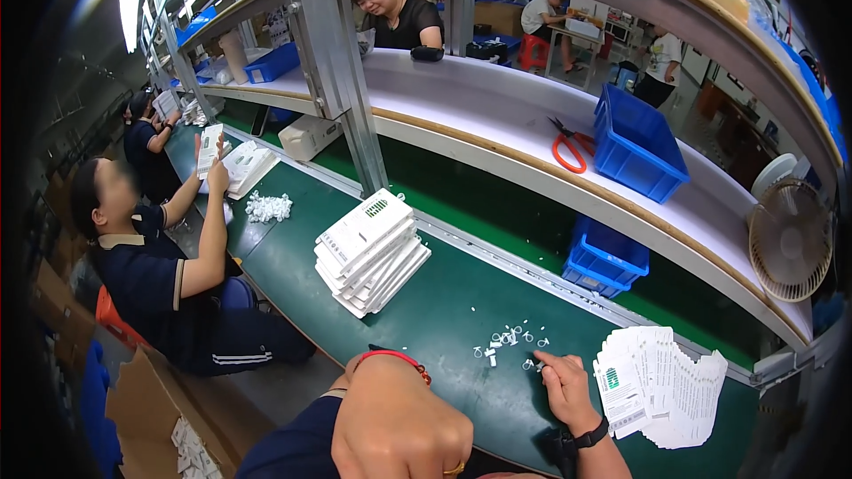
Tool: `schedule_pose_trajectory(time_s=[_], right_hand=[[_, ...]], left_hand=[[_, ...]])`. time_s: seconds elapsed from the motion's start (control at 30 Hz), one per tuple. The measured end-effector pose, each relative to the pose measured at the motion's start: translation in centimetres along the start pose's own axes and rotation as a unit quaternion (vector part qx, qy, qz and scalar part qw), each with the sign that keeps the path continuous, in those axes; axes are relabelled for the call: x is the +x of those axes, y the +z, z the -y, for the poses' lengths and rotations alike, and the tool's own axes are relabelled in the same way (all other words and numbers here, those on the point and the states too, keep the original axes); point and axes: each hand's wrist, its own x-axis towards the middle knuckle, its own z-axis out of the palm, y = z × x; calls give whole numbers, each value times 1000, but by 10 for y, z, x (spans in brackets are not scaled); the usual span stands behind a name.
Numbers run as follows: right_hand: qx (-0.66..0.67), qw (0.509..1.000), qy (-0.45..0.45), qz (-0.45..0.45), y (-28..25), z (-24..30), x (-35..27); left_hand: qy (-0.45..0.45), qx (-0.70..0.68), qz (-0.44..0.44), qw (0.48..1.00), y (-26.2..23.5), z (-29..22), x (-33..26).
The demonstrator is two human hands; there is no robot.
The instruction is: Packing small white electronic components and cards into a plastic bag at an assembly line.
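Observation:
My left hand [401,417] is close up at the bottom middle, its back turned up and fingers curled in. A red cord bracelet circles its wrist; anything inside the fingers is hidden. Farther right, my right hand [569,387], with a dark wristband, reaches onto the green table. Its thumb and index finger pinch at a small white plastic piece [539,366]. Beside them lie several loose white plastic loops [509,337]. Right of this hand, flat white printed cards [623,381] are fanned out. A leaning stack of white flat boxes [371,244] stands left of the loops.
A person [160,248] sits at the left, holding a white box near a pile of white plastic pieces [268,207]. Above the table, a shelf [497,151] carries red-handled pliers [571,146] and a blue bin [637,146]. Blue bins [606,255] sit beneath; a fan [790,238] stands right.

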Motion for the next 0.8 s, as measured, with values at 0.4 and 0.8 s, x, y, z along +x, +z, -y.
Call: schedule_pose_trajectory(time_s=[0.4,0.8], right_hand=[[-20,999,-15,28,-4,0,-3],[-36,999,-25,19,0,1,3]], left_hand=[[2,-16,18,1000,6,3,-6],[-20,39,16,999,9,0,-19]])
